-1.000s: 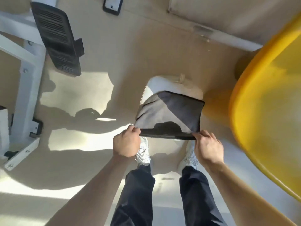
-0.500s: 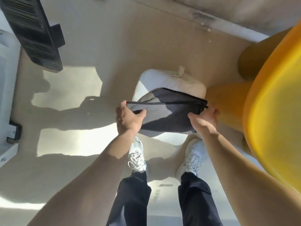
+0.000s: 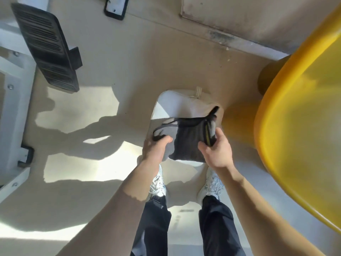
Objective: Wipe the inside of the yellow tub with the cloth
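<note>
A dark grey cloth [image 3: 186,141] with a black hem is folded between both hands, held in the air above my feet. My left hand [image 3: 154,149] pinches its left corner. My right hand [image 3: 217,152] grips its right edge, where the layers bunch up. The yellow tub [image 3: 302,115] fills the right side of the view; its thick rim curves from the top right down to the bottom right, and its smooth inside faces me. Both hands stay left of the rim, outside the tub.
A white cushion [image 3: 180,106] lies on the beige floor behind the cloth. A black ribbed pedal [image 3: 46,47] on a white metal frame [image 3: 11,100] stands at the left. A wall base [image 3: 249,21] runs along the top right. My white shoes [image 3: 158,183] stand below the hands.
The cloth was stretched wide between both hands; the hands have since come closer together and folded it into a smaller bundle. The view shifted slightly, bringing the pedal and frame back in.
</note>
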Motion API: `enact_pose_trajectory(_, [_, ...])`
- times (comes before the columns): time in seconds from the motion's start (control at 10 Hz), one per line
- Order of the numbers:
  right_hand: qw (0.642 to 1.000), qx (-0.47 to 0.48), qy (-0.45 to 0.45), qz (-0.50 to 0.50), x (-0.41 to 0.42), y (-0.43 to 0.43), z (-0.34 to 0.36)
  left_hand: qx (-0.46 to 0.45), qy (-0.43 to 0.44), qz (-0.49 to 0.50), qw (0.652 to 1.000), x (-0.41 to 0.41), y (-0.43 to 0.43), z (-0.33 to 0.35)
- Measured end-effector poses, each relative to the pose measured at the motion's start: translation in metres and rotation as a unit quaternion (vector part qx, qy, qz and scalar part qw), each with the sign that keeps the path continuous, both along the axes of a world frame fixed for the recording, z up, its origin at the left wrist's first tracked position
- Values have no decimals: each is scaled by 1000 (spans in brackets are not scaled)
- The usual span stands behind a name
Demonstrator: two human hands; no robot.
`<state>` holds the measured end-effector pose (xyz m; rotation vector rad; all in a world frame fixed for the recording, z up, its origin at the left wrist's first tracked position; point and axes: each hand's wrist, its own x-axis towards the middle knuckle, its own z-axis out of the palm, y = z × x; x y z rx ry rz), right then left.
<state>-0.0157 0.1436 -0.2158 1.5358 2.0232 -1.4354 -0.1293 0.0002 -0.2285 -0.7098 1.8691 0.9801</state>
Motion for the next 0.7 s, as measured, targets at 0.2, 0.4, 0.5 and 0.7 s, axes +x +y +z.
enact_pose_trajectory(0.2, [964, -35, -33, 260, -45, -44, 64, 152, -99, 66, 981, 8, 19, 45])
enact_pose_trajectory(0.4, [936, -312, 98, 129, -51, -42, 79, 133, -96, 80, 983, -23, 13, 54])
enact_pose_trajectory(0.5, [969, -184, 119, -118, -48, -30, 70, 163, -167, 72, 970, -41, 14, 50])
enact_pose_trajectory(0.7, [996, -56, -42, -57, -20, -1, 7, 86, -95, -77, 989, -48, 14, 21])
